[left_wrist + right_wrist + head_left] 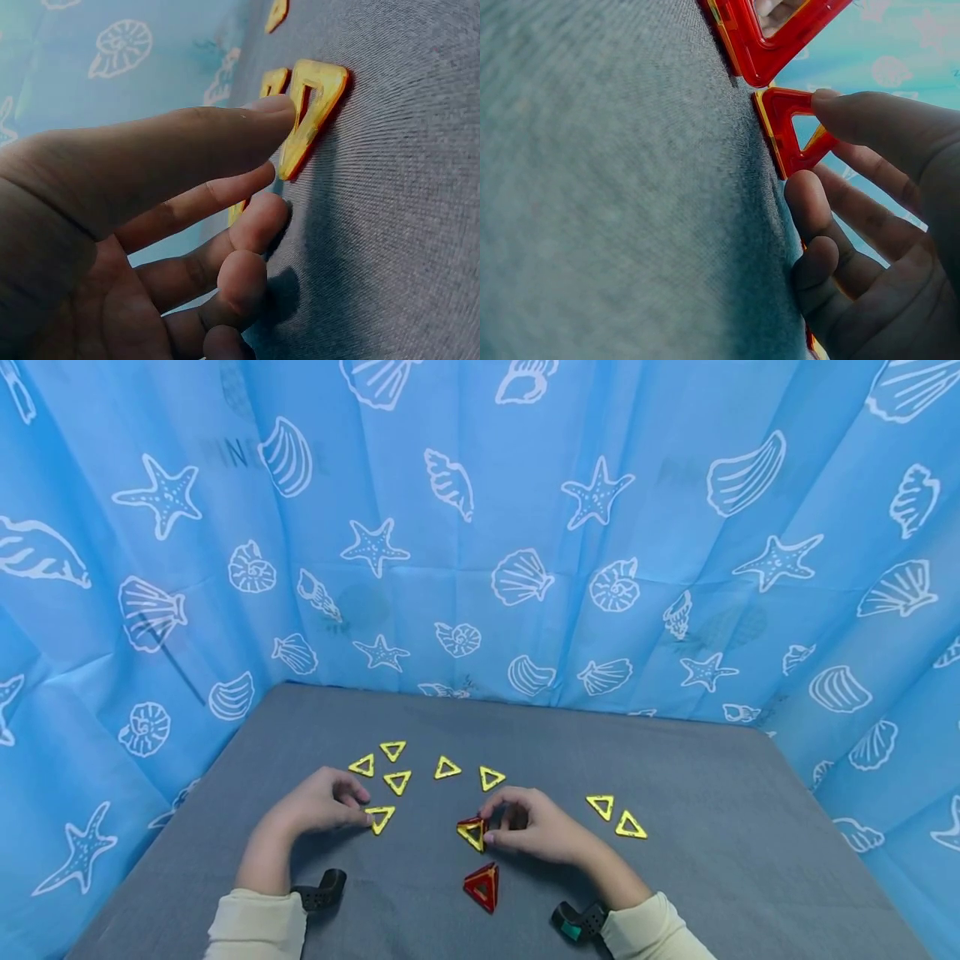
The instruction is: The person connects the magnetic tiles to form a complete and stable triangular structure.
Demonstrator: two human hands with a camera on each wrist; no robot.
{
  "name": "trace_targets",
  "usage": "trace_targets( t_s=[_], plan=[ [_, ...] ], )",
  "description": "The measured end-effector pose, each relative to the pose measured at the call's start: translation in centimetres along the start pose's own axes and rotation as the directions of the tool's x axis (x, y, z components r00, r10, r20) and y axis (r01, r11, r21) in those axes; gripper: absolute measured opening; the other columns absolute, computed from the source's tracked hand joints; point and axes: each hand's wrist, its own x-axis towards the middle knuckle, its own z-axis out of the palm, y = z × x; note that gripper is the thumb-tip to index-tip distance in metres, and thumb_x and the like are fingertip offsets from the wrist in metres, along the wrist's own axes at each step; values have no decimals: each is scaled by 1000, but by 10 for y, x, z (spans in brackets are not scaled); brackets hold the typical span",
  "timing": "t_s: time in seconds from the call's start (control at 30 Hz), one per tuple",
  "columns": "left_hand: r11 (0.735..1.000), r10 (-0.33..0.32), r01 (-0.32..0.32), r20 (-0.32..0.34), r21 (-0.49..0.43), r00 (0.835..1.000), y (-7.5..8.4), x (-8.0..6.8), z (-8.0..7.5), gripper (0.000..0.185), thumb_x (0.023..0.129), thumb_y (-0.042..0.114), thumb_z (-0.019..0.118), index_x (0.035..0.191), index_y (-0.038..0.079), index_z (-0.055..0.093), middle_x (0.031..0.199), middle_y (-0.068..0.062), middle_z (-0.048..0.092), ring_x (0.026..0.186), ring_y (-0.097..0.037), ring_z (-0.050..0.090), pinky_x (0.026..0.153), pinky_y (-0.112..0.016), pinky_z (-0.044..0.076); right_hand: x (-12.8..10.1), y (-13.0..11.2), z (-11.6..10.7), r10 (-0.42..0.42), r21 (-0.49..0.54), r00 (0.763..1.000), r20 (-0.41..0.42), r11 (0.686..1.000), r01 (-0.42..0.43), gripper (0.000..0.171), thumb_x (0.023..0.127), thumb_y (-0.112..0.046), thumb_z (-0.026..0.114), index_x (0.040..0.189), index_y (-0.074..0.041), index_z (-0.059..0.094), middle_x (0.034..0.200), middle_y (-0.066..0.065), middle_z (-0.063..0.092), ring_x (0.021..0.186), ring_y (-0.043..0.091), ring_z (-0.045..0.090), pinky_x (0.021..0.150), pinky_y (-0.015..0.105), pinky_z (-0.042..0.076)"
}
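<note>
Red piece (490, 878): stands on the counter, nearest, about the middle; best kept clear of the right wrist.
Red-yellow piece (780, 127): just beyond it; the right hand (542, 825) has it in a pinch grip, thumb against fingers. A light, steady hold should keep its sides from parting.
Left triangle (322, 73): yellow, out to the left; the left hand (322, 802) touches it by the thumb, grip loose, the other fingers apart from it. A fingertip under its edge would likely lift it cleanly.
Right pair (632, 835): two yellow triangles lying flat.
Far triangles (447, 773): five, yellow, spread from left to middle.
Counter (712, 877): grey ribbed cloth, probably grippy enough to slow sliding.
Curtain (480, 547): blue, white shells and starfish, hanging in folds behind and to both sides.
</note>
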Motion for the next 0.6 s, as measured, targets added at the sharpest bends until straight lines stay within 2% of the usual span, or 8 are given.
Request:
trace_targets(
  t_s=[0.17, 0.43, 0.6],
  plan=[
    [1000, -20, 20, 0, 17, 1000, 4, 1, 4, 29, 82, 11, 89, 107, 3, 75, 89, -7, 67, 77, -19, 60, 67, -33, 49, 0, -1, -1, 15, -8, 1000, 5, 1000, -15, 24, 100, -17, 75, 120, -6, 70, 100, 15, 70, 80, 13, 64, 69, 25, 53],
    [999, -36, 37, -33, 37, 999, 8, 2, 7, 25, 80, 9, 91, 100, 4, 76, 89, -7, 66, 79, -20, 59, 68, -33, 48, 0, -1, -1, -7, -39, 1000, -1, 999, 7, 21, 101, -17, 73, 121, -9, 73, 112, 15, 72, 82, 12, 63, 70, 26, 52],
    [998, -41, 42, -34, 43, 999, 8, 3, 9, 26, 78, 10, 93, 96, 5, 75, 89, -6, 65, 82, -20, 59, 69, -34, 48, 0, -1, 0, -4, -61, 1000, -2, 998, 3, 18, 101, -20, 73, 117, -12, 75, 109, 10, 72, 80, 11, 61, 69, 26, 51]
  ],
)
